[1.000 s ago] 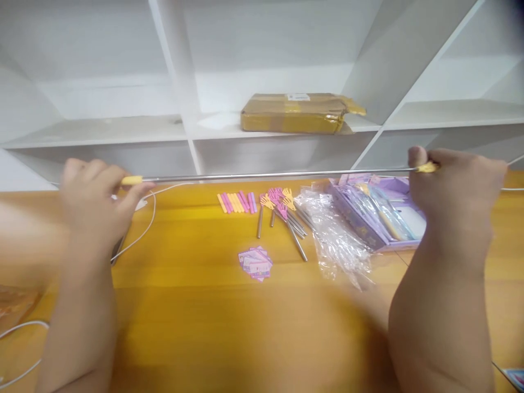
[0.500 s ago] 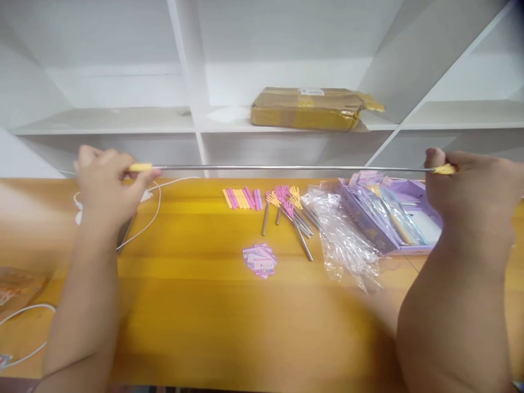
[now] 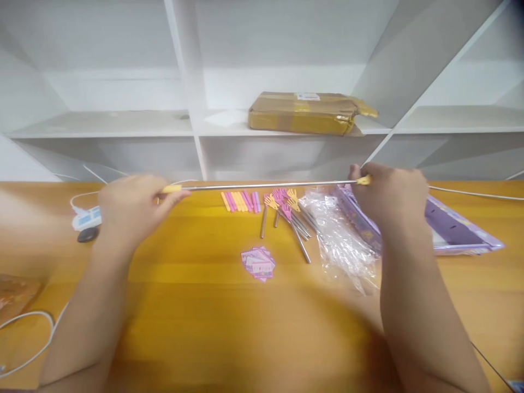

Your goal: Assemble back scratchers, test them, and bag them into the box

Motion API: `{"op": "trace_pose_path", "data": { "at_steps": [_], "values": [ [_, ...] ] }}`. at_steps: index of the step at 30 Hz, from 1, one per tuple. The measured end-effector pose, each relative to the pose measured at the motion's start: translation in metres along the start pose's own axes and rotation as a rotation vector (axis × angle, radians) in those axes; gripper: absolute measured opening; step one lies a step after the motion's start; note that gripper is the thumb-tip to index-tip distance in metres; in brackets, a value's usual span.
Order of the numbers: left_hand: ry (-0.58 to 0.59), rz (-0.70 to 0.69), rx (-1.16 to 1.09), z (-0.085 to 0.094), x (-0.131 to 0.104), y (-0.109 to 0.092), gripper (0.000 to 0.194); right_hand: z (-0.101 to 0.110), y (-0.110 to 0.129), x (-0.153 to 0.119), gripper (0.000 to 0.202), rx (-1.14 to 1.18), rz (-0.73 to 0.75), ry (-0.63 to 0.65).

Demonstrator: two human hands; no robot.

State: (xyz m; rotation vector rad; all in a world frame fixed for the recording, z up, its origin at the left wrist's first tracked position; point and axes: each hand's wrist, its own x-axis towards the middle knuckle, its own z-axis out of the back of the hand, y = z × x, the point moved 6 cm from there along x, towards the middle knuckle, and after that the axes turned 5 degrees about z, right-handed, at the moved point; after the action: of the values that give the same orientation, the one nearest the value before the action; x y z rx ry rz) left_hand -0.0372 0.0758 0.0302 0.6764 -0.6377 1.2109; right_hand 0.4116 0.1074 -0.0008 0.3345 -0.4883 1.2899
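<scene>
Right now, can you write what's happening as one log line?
left hand: grips yellow handle of metal rod | right hand: grips its other yellow end | metal rod: roughly level | table: cards, plastic bag

White shelving (image 3: 282, 33) fills the back, its 2 uprights (image 3: 183, 71) parting 3 bays. A board (image 3: 135, 123) runs across them, with a brown box (image 3: 303, 117) on it in the middle bay. Below the board the recesses (image 3: 262, 155) turn greyer, down to the back edge of the worktop (image 3: 196, 311), which is yellow-brown with faint bands running side to side. Pale glare washes its left end; softer shadows darken the near part.
</scene>
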Motion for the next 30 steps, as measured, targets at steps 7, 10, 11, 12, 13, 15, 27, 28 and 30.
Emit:
{"op": "trace_pose_path", "data": {
  "at_steps": [7,10,11,12,13,15,27,28,30],
  "values": [
    [-0.042,-0.065,-0.016,-0.002,-0.007,-0.028,0.049,-0.013,0.046,-0.016,0.044,0.073,0.124,0.084],
    [-0.031,-0.067,-0.040,-0.003,-0.011,-0.038,0.049,-0.006,0.044,-0.017,0.045,0.084,0.102,0.026],
    [-0.022,-0.076,-0.061,-0.004,-0.014,-0.047,0.048,-0.002,0.046,-0.020,0.046,0.081,0.105,-0.003],
    [-0.014,-0.079,-0.086,-0.006,-0.018,-0.057,0.047,0.002,0.052,-0.026,0.046,0.082,0.121,-0.025],
    [0.008,-0.100,-0.117,-0.010,-0.024,-0.070,0.046,0.005,0.062,-0.034,0.044,0.095,0.159,-0.031],
    [0.023,-0.116,-0.184,-0.016,-0.038,-0.096,0.047,0.007,0.091,-0.058,0.035,0.149,0.282,-0.006],
    [0.161,-0.167,-0.259,-0.039,-0.061,-0.127,0.050,-0.008,0.146,-0.099,0.034,0.153,0.570,0.148],
    [0.172,-0.179,-0.250,-0.041,-0.061,-0.128,0.048,-0.005,0.148,-0.097,0.028,0.173,0.606,0.117],
    [0.198,-0.214,-0.224,-0.043,-0.061,-0.131,0.044,-0.001,0.153,-0.097,0.018,0.244,0.699,0.031]
  ]
}}
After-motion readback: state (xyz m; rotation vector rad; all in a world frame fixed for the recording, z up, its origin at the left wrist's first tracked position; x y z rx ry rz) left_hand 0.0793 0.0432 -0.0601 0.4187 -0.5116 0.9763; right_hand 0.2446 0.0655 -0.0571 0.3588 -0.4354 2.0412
